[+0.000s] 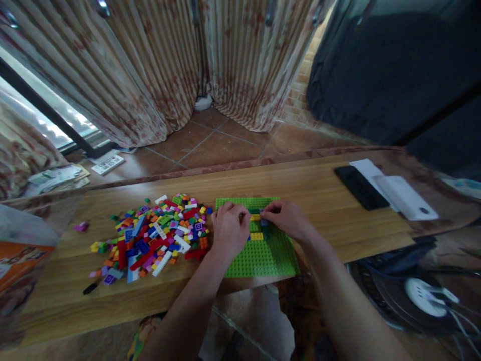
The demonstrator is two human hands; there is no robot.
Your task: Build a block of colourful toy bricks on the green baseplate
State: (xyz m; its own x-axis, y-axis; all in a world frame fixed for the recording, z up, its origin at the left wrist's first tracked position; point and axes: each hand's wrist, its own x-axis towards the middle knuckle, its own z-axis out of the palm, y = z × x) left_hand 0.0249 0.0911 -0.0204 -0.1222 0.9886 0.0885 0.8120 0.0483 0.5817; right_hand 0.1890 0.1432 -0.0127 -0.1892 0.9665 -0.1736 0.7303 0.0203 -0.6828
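A green studded baseplate (259, 263) lies at the table's front edge, with yellow bricks (256, 236) and a few green and blue ones fixed near its middle. Over the plate's left part, my left hand (232, 225) is closed, thumb against the curled index finger; whatever it may pinch is hidden. My right hand (286, 216) reaches in from the right, its thumb and fingertips pinched at a small bluish-grey brick (263, 221) by the right end of the built bricks. Both hands rest close to the plate's surface.
A heap of loose toy bricks (150, 240) spreads over the left of the wooden table (311, 200). At the right lie a black phone (361, 187) and a white box (408, 198). A white power strip (426, 297) sits on a dark round stool at lower right.
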